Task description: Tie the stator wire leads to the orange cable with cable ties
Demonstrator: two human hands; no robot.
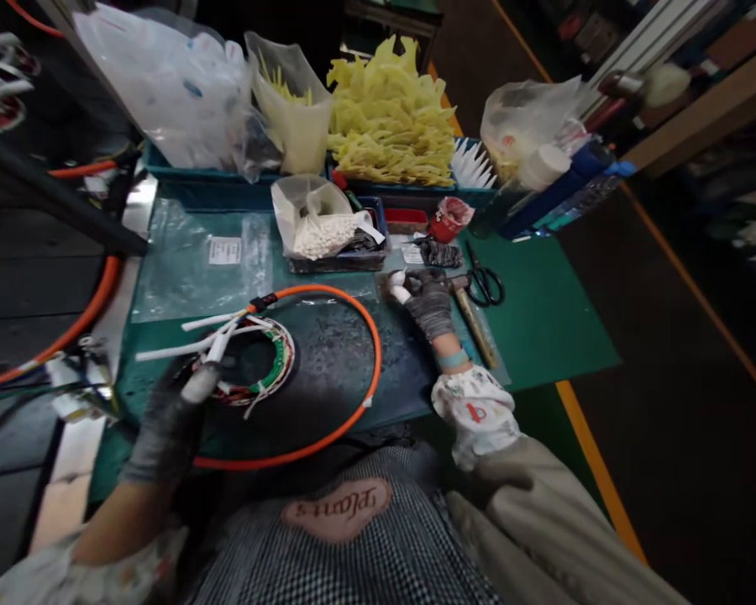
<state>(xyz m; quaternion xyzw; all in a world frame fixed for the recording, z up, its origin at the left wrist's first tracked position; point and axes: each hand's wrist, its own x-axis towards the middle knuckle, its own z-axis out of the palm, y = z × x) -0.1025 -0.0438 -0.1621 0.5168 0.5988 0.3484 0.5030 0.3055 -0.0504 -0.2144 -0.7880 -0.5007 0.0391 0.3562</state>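
On the counter (pixel 554 311), the left hand (pixel 171 420) pinches soft-looking white sleeves (pixel 222 339) by the wound ring (pixel 285 357), probably best held by its firmer rim; the right hand (pixel 431 304) curls, grip unclear.

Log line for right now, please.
left hand: at coil's white sleeves | right hand: beside hammer | orange cable: looped from coil | scissors: beside hammer
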